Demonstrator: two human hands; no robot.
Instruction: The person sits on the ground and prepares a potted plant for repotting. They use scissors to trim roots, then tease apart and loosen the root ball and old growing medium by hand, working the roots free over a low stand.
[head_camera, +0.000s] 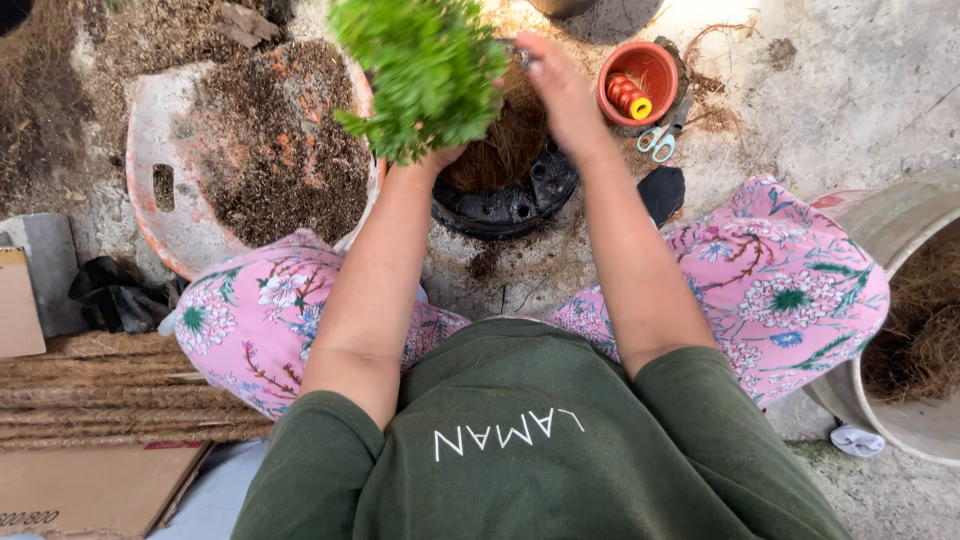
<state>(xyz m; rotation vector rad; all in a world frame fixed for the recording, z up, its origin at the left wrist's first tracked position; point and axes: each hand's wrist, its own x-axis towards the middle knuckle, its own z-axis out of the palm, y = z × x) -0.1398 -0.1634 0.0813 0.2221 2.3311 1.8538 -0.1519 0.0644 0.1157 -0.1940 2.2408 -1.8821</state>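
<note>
Two hands at a black pot (505, 205). Left hand (440, 155) mostly hidden behind a green plant (425, 70), apparently closed on its base, foliage rising above the grip. Right hand (560, 85) pressed on the brown fibre root ball (505, 145) over the pot; closed or not, cannot tell. Just right: orange pot (660, 62) with a thread spool (628, 96), scissors (658, 142) beside. Left: pale tray (160, 130) of soil. Far right: fibre-filled bucket (890, 225).
</note>
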